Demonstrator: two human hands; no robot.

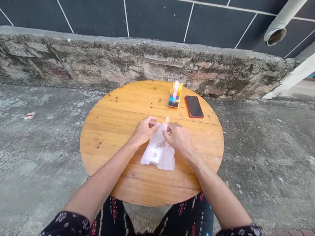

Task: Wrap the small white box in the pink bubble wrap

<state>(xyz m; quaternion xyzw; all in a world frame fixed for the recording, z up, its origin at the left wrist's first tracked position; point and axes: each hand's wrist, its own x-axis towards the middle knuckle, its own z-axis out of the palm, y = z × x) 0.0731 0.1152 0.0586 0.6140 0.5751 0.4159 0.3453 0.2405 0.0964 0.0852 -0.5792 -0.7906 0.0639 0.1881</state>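
Observation:
A crinkled, translucent plastic bag lies on the round wooden table. Inside its lower part shows a small white box-like item with a pinkish round mark. My left hand is at the bag's top left, thumb and curled fingers closed on its edge. Across from it, my right hand has its fingers bent in and pinches the top right of the bag. A short strip of clear tape sticks up between the two hands at the bag's top end.
Toward the table's far edge stands a yellow and blue tape dispenser with a roll in it. Right of it lies a dark phone in a red case. Behind the table runs a rough stone ledge below a dark tiled wall with a pipe.

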